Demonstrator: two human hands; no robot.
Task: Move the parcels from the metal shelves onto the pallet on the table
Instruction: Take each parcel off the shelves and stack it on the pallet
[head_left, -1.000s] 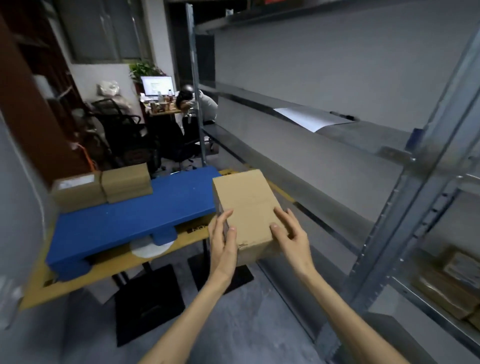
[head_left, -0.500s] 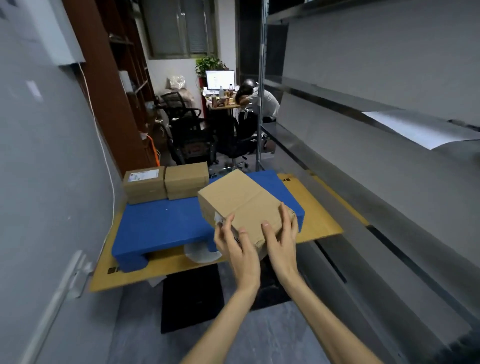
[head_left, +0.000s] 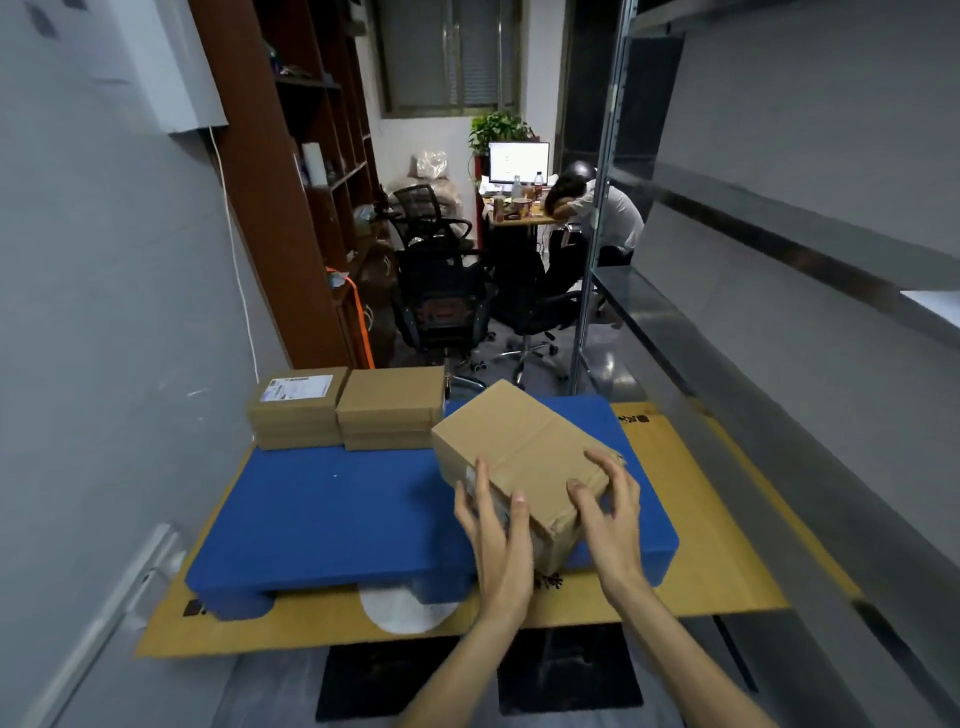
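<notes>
head: hands (head_left: 498, 535) (head_left: 615, 514) clasp tilted parcel (head_left: 519, 441) over pallet (head_left: 337, 509)

Left: closed off by the wall (head_left: 104, 364).
Right: closed off by the shelves (head_left: 779, 364).
Pallet (head_left: 332, 509), back left: taken up by two boxes (head_left: 298, 410).
Pallet, right: taken up by a tilted box (head_left: 524, 447).
Pallet, front left: left bare.

Dim, flat indoor light; the monitor (head_left: 518, 161) glows overexposed. Faint sheen on the shelves (head_left: 779, 244). Wide-angle distortion bows the wall (head_left: 78, 312) at the edge; detail is soft.
</notes>
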